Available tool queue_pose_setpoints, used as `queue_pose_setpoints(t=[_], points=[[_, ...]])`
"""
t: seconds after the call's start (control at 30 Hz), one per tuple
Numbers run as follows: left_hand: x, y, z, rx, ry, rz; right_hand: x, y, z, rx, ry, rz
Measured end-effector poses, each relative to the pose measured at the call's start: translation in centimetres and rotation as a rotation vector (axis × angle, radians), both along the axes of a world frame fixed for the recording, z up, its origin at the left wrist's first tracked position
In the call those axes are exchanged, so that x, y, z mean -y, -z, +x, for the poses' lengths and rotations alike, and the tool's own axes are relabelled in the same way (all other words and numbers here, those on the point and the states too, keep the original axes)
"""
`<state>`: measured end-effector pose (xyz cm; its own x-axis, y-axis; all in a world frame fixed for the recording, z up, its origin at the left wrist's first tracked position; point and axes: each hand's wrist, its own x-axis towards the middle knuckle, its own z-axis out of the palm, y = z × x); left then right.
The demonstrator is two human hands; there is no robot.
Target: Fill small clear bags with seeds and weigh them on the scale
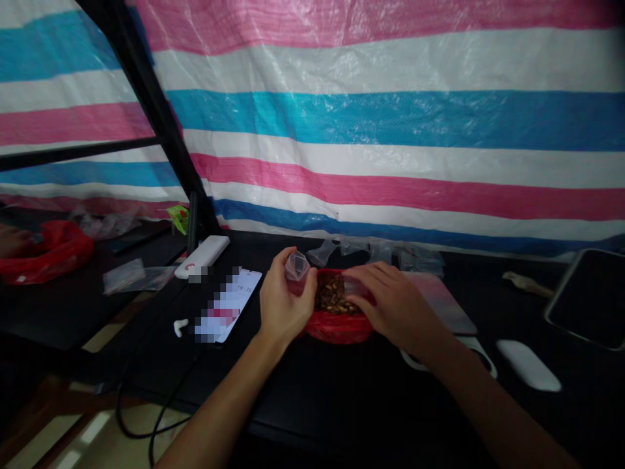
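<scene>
My left hand [288, 296] is curled around a small clear plastic bag [296, 266], whose mouth gapes upward between thumb and fingers. Just right of it, a red plastic bag [336, 327] sits with its top folded open, full of small brown seed-like or dried pieces [333, 293]. Over the right side of those pieces, my right hand [385, 296] grips a small clear plastic container [352, 284], perhaps a cup, tilted toward the pieces. My fingers hide most of that container.
Several clear bags [375, 253] lie behind the red bag. To the left are a lit phone [239, 299], a white earbud [180, 327] and a white power bank [205, 254]. A white case [528, 365] and dark tablet-like device [590, 299] lie right. Another person's hand [12, 241] works far left.
</scene>
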<state>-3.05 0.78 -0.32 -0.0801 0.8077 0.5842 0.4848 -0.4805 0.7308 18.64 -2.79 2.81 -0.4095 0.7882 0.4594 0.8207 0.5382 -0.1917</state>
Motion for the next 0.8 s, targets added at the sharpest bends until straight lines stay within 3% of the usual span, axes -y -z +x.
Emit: queue_pose_setpoints(t=[0.1,0.23,0.5,0.63,0.8], points=[[0.4,-0.7,-0.1,-0.129,-0.080,-0.003,-0.3,0.4,1.2,0.094,-0.003,-0.058],[0.4,-0.2,0.1,-0.186,0.011,-0.139,-0.6,1.0,1.6,0.090,-0.056,-0.129],[-1.6,0.9,-0.3,0.203,0.292,-0.381,-0.4,1.9,-0.2,-0.085,-0.007,-0.267],[-1.3,0.6,-0.1,0.279,0.329,-0.351,-0.2,1.9,-0.8,-0.149,-0.050,-0.311],[-0.5,0.8,0.3,0.126,0.402,-0.235,-0.3,2.2,-1.3,-0.158,-0.027,-0.295]])
